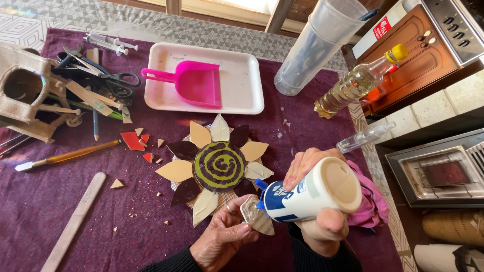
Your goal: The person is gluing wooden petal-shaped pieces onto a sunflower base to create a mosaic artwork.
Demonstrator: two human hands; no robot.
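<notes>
My right hand (317,201) grips a white and blue glue bottle (307,194), tilted with its blue nozzle down onto a small pale petal-shaped piece (256,217). My left hand (222,239) pinches that petal piece from below. Just beyond the hands lies a flower-shaped craft (218,166) on the purple cloth, with a dark round centre bearing a green spiral and tan, white and dark brown petals around it.
A white tray (247,85) holds a pink dustpan (194,83). Scissors (108,80), syringes (108,44), a craft knife (65,157), a wooden stick (75,221) and red and tan scraps (135,141) lie left. A plastic jug (317,45), an oil bottle (358,83) and a pink cloth (370,201) are right.
</notes>
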